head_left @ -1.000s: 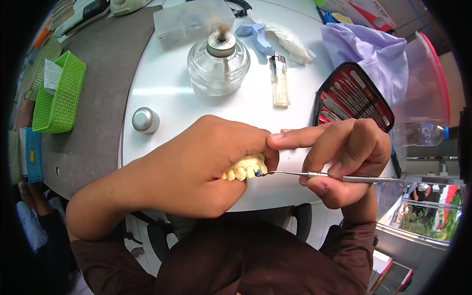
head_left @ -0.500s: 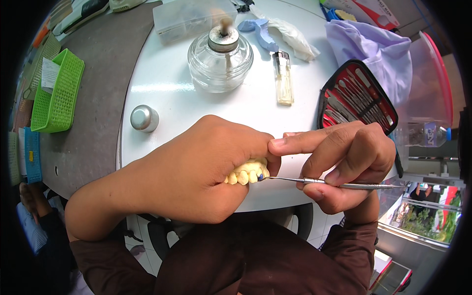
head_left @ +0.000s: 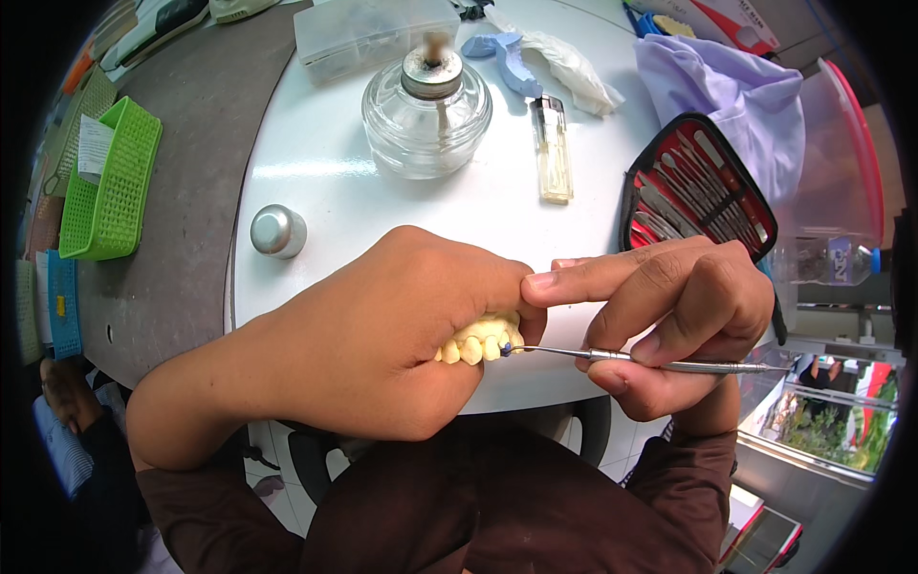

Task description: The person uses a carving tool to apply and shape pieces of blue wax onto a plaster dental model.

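Head view: a metal tool (head_left: pixel 708 366) meets a cream tooth model (head_left: pixel 488 330) over the white table's (head_left: pixel 335 210) near edge.
The left hand (head_left: pixel 392 330) curls its fingers around the model, teeth showing; the right hand (head_left: pixel 679 311) pinches the tool's handle, its tip at a small blue blob (head_left: pixel 507 350), index fingertip against the left hand.

The head view looks down at my grip from the left one of two cameras worn side by side on my head. My left hand (head_left: pixel 406 320) and right hand (head_left: pixel 684 306) sit mid-frame, at close range; the white worktop (head_left: pixel 325 182) extends beyond them toward the upper edge. My brown garment (head_left: pixel 430 507) lies on the grip's near side. The fisheye lens (dark at the corners) bends outlying edges.
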Action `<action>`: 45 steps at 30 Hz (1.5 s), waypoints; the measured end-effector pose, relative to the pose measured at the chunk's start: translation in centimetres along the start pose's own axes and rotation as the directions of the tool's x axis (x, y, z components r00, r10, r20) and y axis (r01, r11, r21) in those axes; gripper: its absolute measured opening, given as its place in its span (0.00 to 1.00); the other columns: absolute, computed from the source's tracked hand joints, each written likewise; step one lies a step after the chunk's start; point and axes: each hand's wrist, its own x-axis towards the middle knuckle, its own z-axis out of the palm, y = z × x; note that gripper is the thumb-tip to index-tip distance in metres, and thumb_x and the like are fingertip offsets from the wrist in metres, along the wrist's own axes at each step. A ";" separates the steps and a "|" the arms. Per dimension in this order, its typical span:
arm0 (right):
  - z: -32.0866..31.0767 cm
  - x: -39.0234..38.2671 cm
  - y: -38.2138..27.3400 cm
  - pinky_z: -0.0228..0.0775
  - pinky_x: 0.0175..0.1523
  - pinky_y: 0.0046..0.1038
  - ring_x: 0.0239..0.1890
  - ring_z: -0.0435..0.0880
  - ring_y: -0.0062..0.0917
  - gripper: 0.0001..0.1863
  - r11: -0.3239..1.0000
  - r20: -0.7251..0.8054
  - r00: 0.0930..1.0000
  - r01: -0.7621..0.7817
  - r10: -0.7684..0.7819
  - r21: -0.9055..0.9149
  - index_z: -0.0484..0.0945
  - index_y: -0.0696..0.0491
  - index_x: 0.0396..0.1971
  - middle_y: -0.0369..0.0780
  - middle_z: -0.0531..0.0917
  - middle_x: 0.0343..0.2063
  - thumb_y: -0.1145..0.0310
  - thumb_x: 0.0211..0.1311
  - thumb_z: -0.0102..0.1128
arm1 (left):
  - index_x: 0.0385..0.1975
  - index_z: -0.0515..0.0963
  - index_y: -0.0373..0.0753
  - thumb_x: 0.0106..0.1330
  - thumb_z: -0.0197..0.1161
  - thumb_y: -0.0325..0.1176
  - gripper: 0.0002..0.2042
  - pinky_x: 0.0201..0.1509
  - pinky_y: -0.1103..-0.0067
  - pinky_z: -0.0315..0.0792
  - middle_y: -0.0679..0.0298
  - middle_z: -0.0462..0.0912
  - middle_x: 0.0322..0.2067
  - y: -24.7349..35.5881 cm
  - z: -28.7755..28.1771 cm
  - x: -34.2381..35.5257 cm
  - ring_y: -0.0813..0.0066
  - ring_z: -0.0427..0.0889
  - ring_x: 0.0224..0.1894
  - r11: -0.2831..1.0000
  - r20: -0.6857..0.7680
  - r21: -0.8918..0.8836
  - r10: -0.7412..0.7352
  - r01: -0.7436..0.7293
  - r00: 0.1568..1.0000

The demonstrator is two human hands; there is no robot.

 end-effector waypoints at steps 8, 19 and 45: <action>-0.1 0.2 -0.1 0.80 0.55 0.46 0.45 0.86 0.53 0.17 1.000 0.012 1.000 0.001 -0.001 -0.024 0.67 0.54 0.23 0.44 0.83 0.19 0.87 0.47 0.68 | 0.33 0.79 0.35 0.48 0.55 0.18 0.12 0.35 0.73 0.73 0.58 0.82 0.28 0.0 0.0 0.0 0.59 0.82 0.31 1.000 0.005 -0.005 -0.003 0.003 1.000; 0.0 0.0 -0.2 0.80 0.54 0.45 0.46 0.86 0.53 0.17 0.999 0.008 1.000 -0.007 0.007 -0.038 0.67 0.54 0.24 0.45 0.82 0.19 0.88 0.48 0.68 | 0.33 0.79 0.35 0.48 0.56 0.19 0.12 0.35 0.74 0.73 0.58 0.82 0.28 0.1 -0.1 0.1 0.59 0.82 0.31 1.000 0.015 0.009 0.004 -0.004 1.000; -0.1 0.2 -0.4 0.81 0.54 0.43 0.44 0.87 0.52 0.18 0.999 -0.002 1.000 -0.009 0.009 -0.049 0.67 0.52 0.22 0.43 0.83 0.18 0.86 0.48 0.69 | 0.34 0.79 0.34 0.46 0.55 0.19 0.14 0.36 0.74 0.74 0.58 0.82 0.29 0.0 0.0 0.1 0.60 0.82 0.32 1.000 0.011 -0.004 0.021 -0.021 1.000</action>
